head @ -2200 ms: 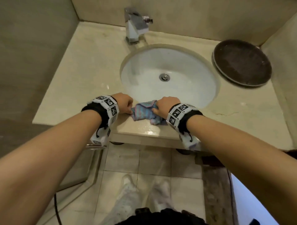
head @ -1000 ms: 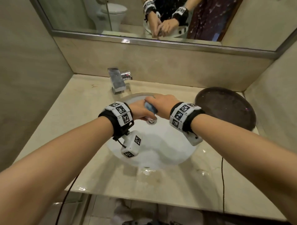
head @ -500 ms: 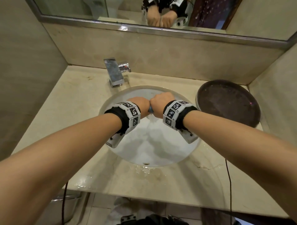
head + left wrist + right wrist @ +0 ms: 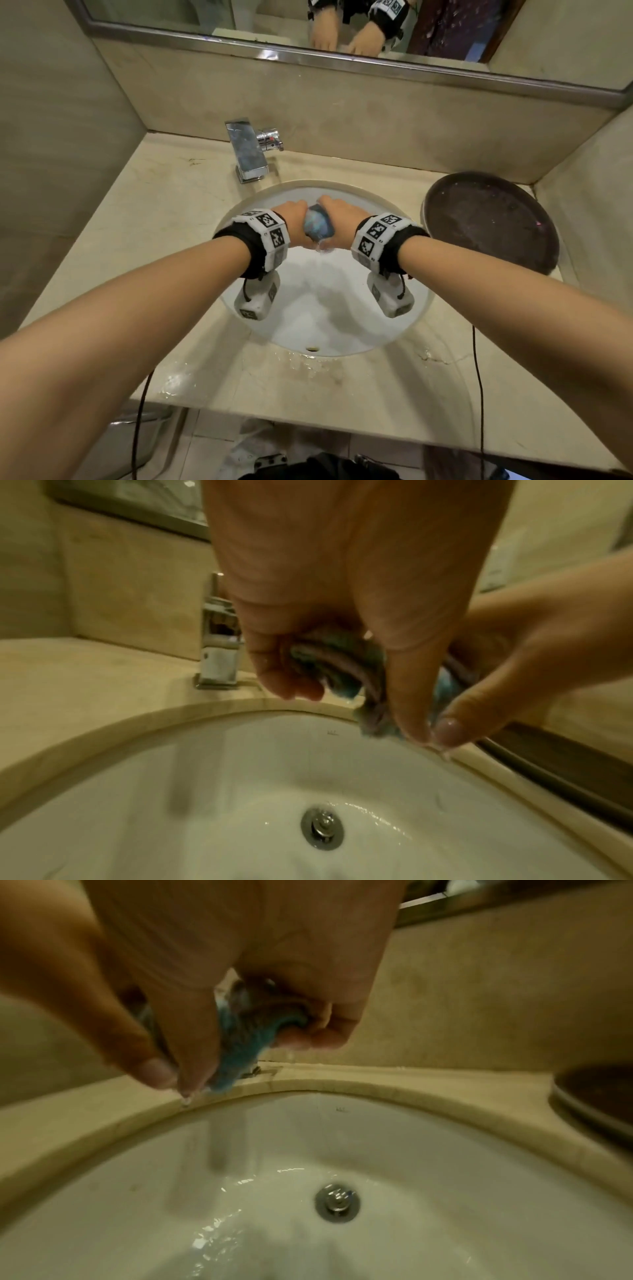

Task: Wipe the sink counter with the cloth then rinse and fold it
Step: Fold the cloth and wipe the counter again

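The blue cloth (image 4: 318, 224) is bunched into a tight wad between both hands, above the white sink basin (image 4: 329, 308). My left hand (image 4: 291, 219) grips its left end and my right hand (image 4: 339, 219) grips its right end, knuckles nearly touching. Water drips from the wad (image 4: 322, 246) into the basin. In the left wrist view the twisted cloth (image 4: 339, 664) shows between curled fingers (image 4: 287, 674) above the drain (image 4: 322, 827). In the right wrist view the blue cloth (image 4: 246, 1037) sticks out below my right hand (image 4: 212, 1042). The beige counter (image 4: 164, 219) surrounds the sink.
A chrome faucet (image 4: 248, 150) stands at the back of the sink. A dark round tray (image 4: 489, 219) lies on the counter at the right. A mirror (image 4: 342, 31) runs along the wall behind. The counter's front edge (image 4: 308, 377) is wet.
The cloth was lifted from the counter's front edge to above the basin. Since half a second ago the hands have parted slightly, the blue wad shows more, and water now drips from it.
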{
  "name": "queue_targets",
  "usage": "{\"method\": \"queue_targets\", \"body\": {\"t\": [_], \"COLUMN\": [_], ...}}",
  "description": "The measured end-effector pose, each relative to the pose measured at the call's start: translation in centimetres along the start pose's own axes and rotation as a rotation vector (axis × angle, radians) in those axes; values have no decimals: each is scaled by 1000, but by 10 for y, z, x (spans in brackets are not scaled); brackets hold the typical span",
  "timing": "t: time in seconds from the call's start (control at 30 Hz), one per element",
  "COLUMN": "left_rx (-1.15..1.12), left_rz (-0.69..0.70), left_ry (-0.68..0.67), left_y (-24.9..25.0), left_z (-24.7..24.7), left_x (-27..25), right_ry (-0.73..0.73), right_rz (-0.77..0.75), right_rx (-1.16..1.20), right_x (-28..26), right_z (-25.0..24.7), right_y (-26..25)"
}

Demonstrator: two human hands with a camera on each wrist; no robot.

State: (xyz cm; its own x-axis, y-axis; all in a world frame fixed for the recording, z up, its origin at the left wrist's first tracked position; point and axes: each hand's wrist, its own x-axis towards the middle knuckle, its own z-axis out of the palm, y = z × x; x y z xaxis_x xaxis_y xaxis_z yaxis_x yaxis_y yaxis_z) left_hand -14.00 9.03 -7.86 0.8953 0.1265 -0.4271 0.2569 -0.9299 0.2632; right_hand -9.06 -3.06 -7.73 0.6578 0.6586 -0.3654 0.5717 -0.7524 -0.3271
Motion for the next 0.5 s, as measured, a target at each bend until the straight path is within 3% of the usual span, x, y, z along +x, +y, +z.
{"method": "queue_targets", "body": {"t": [0.1, 0.2, 0.5], "left_rx": [-172, -326, -402], "left_rz": [-69, -96, -267], "left_ry": [-28, -13, 230], "left_y": [-22, -47, -143], "left_z": [-5, -6, -14], "left_x": [-4, -17, -57], "right_ry": [39, 53, 136], "right_rz": [47, 38, -34], "right_rx": [278, 353, 636], "right_x": [6, 15, 47], "right_z": [-4, -7, 15], "right_y": [3, 0, -76]}}
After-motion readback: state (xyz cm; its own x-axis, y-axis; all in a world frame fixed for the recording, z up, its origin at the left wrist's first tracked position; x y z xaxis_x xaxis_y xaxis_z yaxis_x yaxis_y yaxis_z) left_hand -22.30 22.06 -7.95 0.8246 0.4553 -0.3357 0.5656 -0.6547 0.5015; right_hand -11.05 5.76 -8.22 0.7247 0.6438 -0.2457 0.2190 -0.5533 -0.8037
